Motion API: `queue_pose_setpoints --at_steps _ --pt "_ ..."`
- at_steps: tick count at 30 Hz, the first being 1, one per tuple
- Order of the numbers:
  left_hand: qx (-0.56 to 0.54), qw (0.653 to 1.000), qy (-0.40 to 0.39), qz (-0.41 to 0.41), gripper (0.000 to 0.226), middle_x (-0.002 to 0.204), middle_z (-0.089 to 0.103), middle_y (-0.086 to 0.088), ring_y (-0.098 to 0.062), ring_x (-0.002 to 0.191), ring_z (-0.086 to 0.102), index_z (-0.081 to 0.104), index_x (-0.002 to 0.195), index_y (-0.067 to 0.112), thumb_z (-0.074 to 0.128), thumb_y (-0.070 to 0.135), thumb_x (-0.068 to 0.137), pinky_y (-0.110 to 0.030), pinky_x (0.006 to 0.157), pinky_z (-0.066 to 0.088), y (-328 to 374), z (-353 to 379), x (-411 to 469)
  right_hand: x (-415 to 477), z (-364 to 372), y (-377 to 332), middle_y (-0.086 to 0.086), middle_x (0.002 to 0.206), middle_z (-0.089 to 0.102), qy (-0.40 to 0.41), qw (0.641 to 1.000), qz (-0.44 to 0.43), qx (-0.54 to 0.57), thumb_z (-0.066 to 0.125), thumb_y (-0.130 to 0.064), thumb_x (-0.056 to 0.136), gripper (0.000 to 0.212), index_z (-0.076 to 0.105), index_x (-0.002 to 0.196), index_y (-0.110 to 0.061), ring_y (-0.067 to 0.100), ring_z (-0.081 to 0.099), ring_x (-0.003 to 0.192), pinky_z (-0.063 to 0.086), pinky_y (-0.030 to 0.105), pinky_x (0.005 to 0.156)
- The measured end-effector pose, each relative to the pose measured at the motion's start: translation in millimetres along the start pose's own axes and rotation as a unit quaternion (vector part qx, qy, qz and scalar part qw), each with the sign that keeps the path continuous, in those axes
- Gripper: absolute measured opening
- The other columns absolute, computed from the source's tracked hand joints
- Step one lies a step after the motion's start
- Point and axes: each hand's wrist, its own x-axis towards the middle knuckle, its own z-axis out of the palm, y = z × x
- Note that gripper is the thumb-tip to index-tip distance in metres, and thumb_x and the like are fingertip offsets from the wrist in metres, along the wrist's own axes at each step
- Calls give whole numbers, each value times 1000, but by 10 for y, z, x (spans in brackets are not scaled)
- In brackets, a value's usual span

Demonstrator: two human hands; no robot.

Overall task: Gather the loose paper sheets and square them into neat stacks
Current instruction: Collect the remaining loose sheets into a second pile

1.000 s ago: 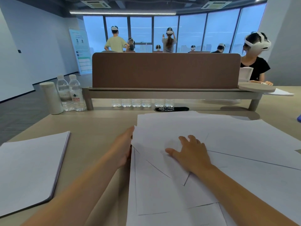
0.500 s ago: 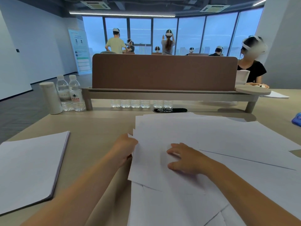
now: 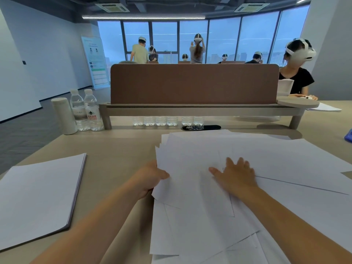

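Several loose white paper sheets [image 3: 266, 155] lie fanned and overlapping across the beige desk [image 3: 118, 149], from its middle to the right edge. My left hand [image 3: 152, 178] grips the left edge of the upper sheets, thumb on top and fingers hidden beneath. My right hand [image 3: 236, 174] rests flat on the sheets with fingers spread, slightly blurred. A squared stack of white sheets [image 3: 36, 195] lies apart at the near left of the desk.
A brown divider panel [image 3: 194, 82] on a raised shelf crosses the desk's far side. Two water bottles [image 3: 85, 111] and a pale cylinder [image 3: 62, 115] stand at the far left. A blue object [image 3: 349, 136] sits at the right edge. A person in black [image 3: 295, 73] sits opposite.
My left hand went from lying along the sheets' left edge to gripping them, thumb on top. My right hand curled, drew sheets leftward, then spread flat again farther forward.
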Motion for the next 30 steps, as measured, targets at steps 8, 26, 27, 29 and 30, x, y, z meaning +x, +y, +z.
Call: queue_pose_setpoints --at_steps 8,26,27,29,30 --pt "59 997 34 22 31 93 69 -3 -26 88 66 64 106 14 55 -8 87 -33 75 53 32 116 20 -96 -46 137 5 117 65 72 996 -45 -17 37 -62 95 59 57 122 -14 27 57 113 42 39 98" --pt "60 995 74 -3 22 93 69 -4 -24 84 65 65 104 15 54 3 89 -29 66 50 37 120 2 -181 -4 216 9 130 56 113 990 -9 88 35 -58 97 57 56 133 -19 28 52 119 43 40 100" --pt "61 996 69 -5 23 95 69 -5 -25 86 66 65 106 14 54 3 89 -30 68 50 46 129 -4 -173 2 234 11 138 50 92 994 3 65 33 -62 96 61 53 137 -21 31 46 126 38 44 106" --pt "65 996 63 -5 27 100 70 -8 -28 90 66 64 111 12 54 3 88 -33 72 51 42 141 -8 -154 49 256 10 134 52 63 998 5 15 27 -66 94 65 59 128 -21 34 45 125 35 46 108" --pt "69 996 61 -7 31 104 69 -9 -29 93 66 63 114 12 55 6 85 -34 74 52 44 142 -11 -161 62 257 8 123 59 64 998 -6 6 26 -66 94 64 65 115 -19 33 51 118 39 45 104"
